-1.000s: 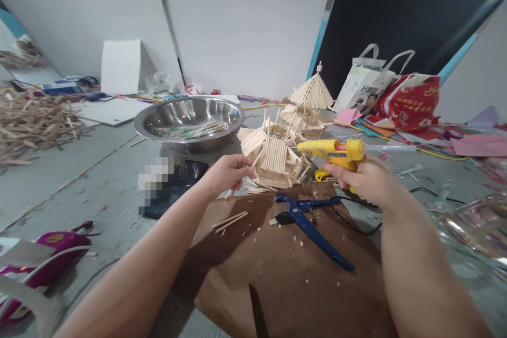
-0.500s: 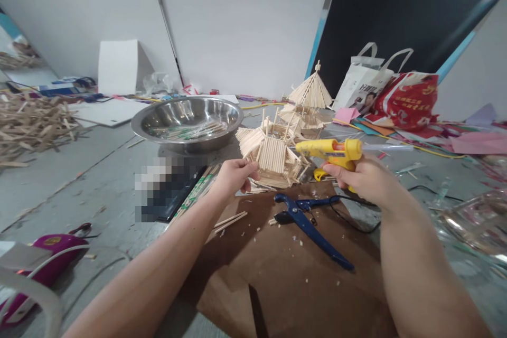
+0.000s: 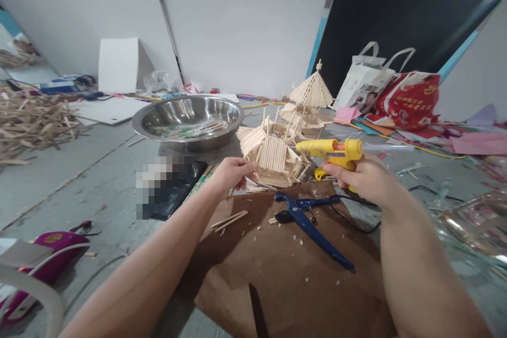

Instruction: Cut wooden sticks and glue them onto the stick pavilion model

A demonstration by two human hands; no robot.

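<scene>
My right hand (image 3: 366,179) is wrapped round a yellow glue gun (image 3: 330,152), its nozzle pointing left at a small model built of thin wooden sticks (image 3: 274,157). My left hand (image 3: 232,173) is closed in a pinch against the model's lower left edge; what it pinches is too small to make out. The model stands at the far edge of a brown paper sheet (image 3: 289,274). Blue-handled cutters (image 3: 312,224) and two loose sticks (image 3: 229,219) lie on that sheet.
A steel bowl (image 3: 188,121) holding sticks sits behind the left hand. A second stick model with a pointed roof (image 3: 311,97) stands behind the first. A dark tablet (image 3: 180,185), a stick pile (image 3: 34,124), a purple tool (image 3: 51,259), bags (image 3: 396,95) and coloured paper (image 3: 475,142) surround the spot.
My left hand has shifted slightly along the model's lower left edge. The glue gun has hardly moved.
</scene>
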